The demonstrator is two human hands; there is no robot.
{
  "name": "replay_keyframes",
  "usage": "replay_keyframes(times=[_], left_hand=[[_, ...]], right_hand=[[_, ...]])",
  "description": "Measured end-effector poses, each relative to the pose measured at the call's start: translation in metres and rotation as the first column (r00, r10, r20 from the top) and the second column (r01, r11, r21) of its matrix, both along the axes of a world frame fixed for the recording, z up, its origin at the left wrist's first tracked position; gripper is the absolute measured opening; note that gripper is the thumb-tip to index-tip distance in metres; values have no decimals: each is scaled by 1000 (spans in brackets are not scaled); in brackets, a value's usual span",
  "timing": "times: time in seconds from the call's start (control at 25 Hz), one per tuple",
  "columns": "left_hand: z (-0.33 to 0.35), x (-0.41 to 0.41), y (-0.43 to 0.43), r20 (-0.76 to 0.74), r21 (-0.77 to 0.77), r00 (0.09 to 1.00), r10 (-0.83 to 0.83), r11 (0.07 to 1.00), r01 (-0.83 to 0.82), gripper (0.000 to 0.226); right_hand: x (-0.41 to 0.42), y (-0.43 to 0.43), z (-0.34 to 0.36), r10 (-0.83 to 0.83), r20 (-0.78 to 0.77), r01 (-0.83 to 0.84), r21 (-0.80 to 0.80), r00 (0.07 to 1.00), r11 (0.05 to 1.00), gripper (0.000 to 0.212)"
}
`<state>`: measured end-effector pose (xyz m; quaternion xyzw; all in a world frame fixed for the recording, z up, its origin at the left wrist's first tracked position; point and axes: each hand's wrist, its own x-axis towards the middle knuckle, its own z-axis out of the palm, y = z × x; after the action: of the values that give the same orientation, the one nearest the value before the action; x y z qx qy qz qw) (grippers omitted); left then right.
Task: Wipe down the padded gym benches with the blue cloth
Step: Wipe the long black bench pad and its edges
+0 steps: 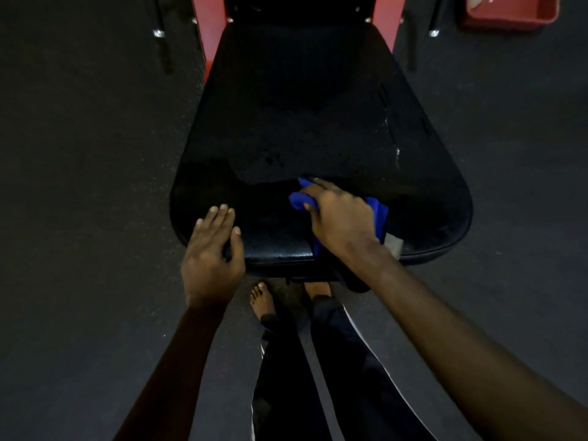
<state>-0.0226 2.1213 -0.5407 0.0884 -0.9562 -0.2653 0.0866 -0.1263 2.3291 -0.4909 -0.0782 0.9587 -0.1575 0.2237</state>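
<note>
Padded bench: black, wide pad, damp sheen along its right side; red frame at the far end

Blue cloth: on the near end of the pad, right of centre, bunched under the hand, a tail showing past the wrist

Right grip: fingers curled tight on the blue cloth, pressing it to the pad

Left grip: fingers straight, apart from the thumb, flat on the pad's near left corner, holding nothing

Bare foot: on the dark floor below the near edge

Red bin: far right, on the floor
</note>
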Motion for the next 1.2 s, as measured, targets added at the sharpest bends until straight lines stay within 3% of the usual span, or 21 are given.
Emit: replay_keyframes(times=[0.24, 0.4, 0.48, 0.72, 0.84, 1.04, 1.12, 1.2], left_hand=[[-6, -8, 4, 17, -10, 1000, -21, 1000, 21, 35], [-10, -8, 4, 8, -16, 1000, -13, 1000, 13, 33], [-11, -8, 5, -4, -10, 1000, 0, 1000, 0, 32], [-13, -9, 7, -41, -36, 999, 14, 999, -16, 31], [-16, -9, 7, -53, -29, 998, 19, 999, -21, 30], [-18, -9, 8, -75, -21, 997, 36, 999, -38, 30], [-18, -9, 8, -77, -21, 997, 30, 999, -32, 30], [-17, -8, 8, -66, -10, 998, 19, 1000, -20, 30]], right_hand=[[-14, 99, 14, -215, 18, 209, 169, 976, 963, 35], [-6, 77, 8, -338, -33, 338, 202, 940, 919, 34], [-4, 54, 5, -281, -50, 285, 189, 958, 940, 36], [15, 2, 3, 82, 6, -82, -1, 997, 997, 43], [11, 56, 13, -5, 16, 4, 43, 1000, 999, 47], [4, 130, 25, -411, -43, 409, 244, 910, 879, 40], [11, 98, 16, -351, -71, 358, 224, 934, 907, 44], [19, 61, 9, -186, -81, 195, 119, 979, 974, 47]])
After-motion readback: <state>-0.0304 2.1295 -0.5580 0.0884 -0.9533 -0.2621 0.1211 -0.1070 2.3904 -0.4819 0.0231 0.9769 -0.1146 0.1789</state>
